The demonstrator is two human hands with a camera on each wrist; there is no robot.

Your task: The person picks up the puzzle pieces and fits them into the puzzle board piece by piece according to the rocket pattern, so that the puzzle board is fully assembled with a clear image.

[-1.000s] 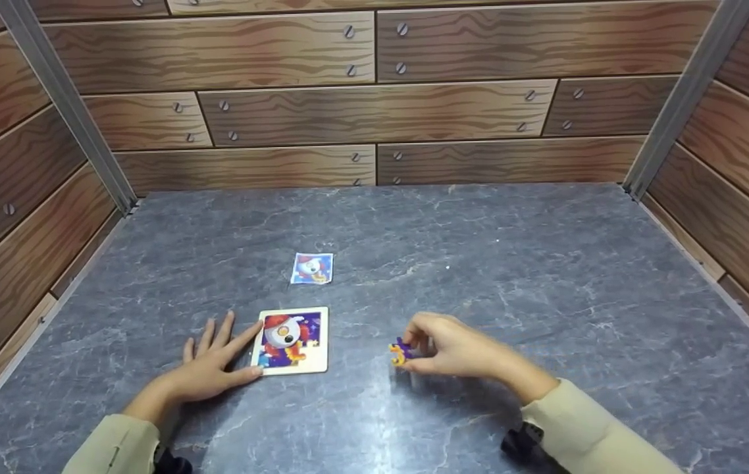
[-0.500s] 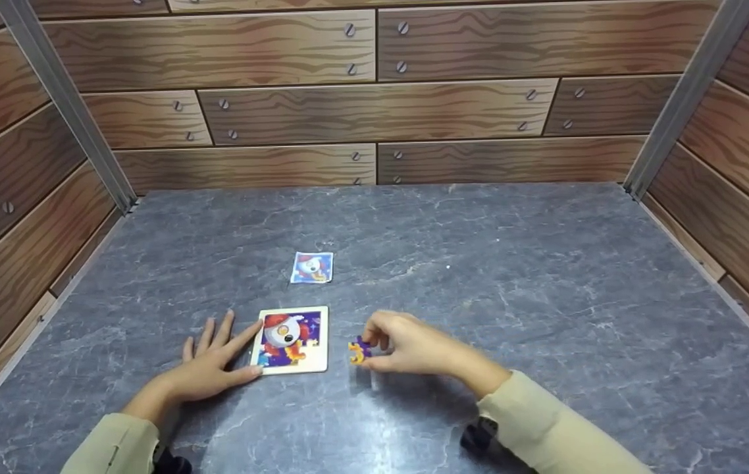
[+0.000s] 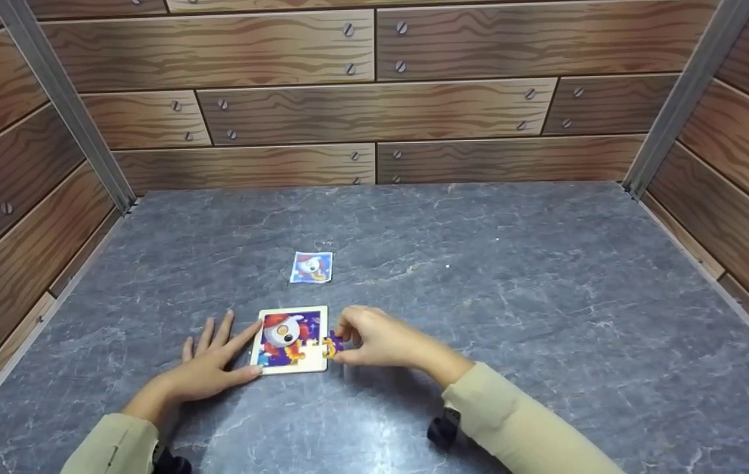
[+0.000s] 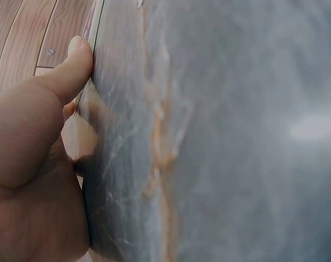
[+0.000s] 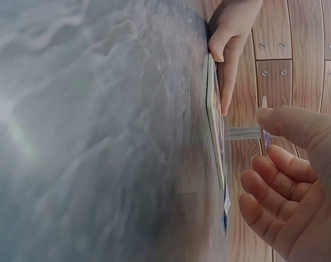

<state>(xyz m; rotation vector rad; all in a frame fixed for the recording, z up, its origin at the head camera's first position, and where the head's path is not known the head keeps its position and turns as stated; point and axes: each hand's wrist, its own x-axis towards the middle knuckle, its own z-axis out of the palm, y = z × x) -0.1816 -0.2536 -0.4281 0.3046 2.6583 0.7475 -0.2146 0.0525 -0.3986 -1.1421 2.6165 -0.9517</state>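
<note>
A square jigsaw puzzle board (image 3: 312, 362) with a pale frame lies on the table; its picture shows a white and red rocket on purple, and the lower right part shows bare pale backing. Along the board's left edge rests my left hand (image 3: 206, 372), fingers spread and straight, with the thumb and index finger touching the frame. My right hand (image 3: 381, 339) pinches a purple and yellow jigsaw piece (image 3: 331, 345) between thumb and fingers, at the board's right edge. In the right wrist view the piece (image 5: 265, 136) is seen edge-on, raised above the board (image 5: 213, 120).
A small picture card (image 3: 312, 268) with a similar rocket lies behind the board. The grey marbled table (image 3: 513, 276) is enclosed by wood-patterned walls (image 3: 374, 112) at the back and sides.
My right hand has moved left with the jigsaw piece, from well right of the board to its right edge. My left hand and the board have stayed in place.
</note>
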